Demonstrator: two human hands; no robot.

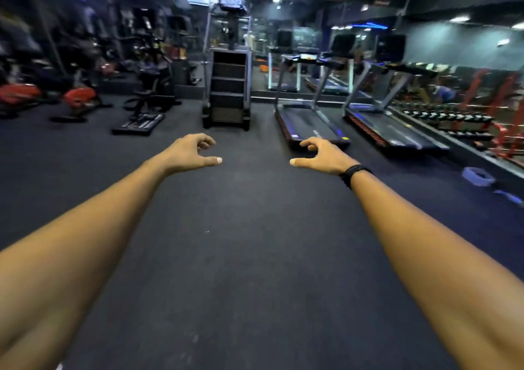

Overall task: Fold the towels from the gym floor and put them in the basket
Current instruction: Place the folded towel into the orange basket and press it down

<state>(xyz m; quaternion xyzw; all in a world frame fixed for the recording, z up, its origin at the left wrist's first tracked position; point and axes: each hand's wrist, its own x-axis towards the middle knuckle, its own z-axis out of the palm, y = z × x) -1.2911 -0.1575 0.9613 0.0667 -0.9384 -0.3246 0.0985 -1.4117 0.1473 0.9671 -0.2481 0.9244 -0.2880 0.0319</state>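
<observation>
Search step: my left hand (192, 154) and right hand (321, 157) hung loosely curled, empty; next, approach bluish basket (477, 176), towel (509, 196).

I see both arms outstretched above the dark floor (241, 256), left hand (190, 152) and right hand (323, 155) loosely curled, holding nothing. Treadmills (309, 120) stand far right.

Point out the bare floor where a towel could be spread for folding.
Bare dark floor lies between the outstretched left hand and right hand, back to the stair machine. Crowded: treadmills and the blurred blue things at right, bikes at left.
</observation>
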